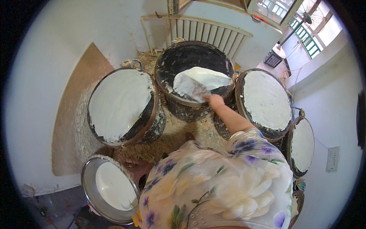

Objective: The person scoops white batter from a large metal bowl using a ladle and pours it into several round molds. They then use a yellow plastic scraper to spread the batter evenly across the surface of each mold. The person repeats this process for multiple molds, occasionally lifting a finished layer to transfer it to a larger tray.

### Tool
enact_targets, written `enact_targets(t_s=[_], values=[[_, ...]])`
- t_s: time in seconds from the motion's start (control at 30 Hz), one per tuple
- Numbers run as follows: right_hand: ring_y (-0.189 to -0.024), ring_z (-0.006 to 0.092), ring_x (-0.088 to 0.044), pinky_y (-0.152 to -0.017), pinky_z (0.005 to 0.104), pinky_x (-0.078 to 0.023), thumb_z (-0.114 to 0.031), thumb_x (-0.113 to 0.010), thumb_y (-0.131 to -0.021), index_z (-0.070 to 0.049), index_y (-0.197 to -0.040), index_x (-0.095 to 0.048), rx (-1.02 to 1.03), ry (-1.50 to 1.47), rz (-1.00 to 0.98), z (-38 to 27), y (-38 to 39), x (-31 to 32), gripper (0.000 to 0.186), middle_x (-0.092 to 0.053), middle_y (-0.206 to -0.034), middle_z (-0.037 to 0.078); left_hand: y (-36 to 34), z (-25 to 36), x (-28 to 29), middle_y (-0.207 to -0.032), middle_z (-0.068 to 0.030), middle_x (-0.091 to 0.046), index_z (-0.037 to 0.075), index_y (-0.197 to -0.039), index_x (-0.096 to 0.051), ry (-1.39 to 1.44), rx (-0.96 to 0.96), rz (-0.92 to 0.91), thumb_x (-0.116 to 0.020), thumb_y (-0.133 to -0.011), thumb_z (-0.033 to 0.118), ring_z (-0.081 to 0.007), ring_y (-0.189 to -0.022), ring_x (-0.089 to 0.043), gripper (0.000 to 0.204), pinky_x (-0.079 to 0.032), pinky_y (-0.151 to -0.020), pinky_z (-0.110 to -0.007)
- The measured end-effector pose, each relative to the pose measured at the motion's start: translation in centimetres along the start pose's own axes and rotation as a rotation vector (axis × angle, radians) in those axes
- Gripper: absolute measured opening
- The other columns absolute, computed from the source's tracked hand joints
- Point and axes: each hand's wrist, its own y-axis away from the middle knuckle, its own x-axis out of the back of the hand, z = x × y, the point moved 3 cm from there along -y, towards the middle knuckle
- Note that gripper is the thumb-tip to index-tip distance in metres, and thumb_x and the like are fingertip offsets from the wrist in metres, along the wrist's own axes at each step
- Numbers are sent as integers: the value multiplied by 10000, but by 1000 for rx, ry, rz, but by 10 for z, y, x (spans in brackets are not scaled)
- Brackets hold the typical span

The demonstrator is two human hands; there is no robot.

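My right hand (215, 100) reaches forward, closed around a flat scraper (200, 91) smeared by motion. The scraper lies against white batter (202, 78) on a round black griddle (177, 57). The batter covers part of the griddle's near half; dark surface shows beyond it. My left hand (139, 220) shows only as a sliver at the lower edge, beside a small yellow piece and the rim of a metal basin (88, 187). White batter (114, 185) pools inside the basin. Left fingers are mostly hidden by my flowered garment.
A griddle on the left (146, 120) and another on the right (274, 134) each carry a white spread layer. Farther right stands a third coated griddle (303, 145). Behind are a radiator (206, 32) and a fan (306, 18). A brown board (76, 99) leans against the left wall.
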Motion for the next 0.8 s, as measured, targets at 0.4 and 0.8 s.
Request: enact_targets(t_s=[0.4,0.8], values=[[-495,115,-452,-426,273,-352,0,-661,-671,-96,-1184,-489,-587,-1185,138,63,-26,-26,549,-551,-647,21,0,-2,-100,-1005,-74,-561,43,-1068,-488,124,-46,-239,-485,-840,325,-208,-865,-528,363,-457,-694,-286],[-885,316,-570,-774,383,-441,-198,-420,-814,-223,-1045,-579,-200,145,-33,80,-45,33,282,-592,-961,154,27,-46,-253,-965,-72,-551,65,-1096,-458,1,384,-504,-516,-825,309,-207,-826,-543,369,-463,-576,-266]])
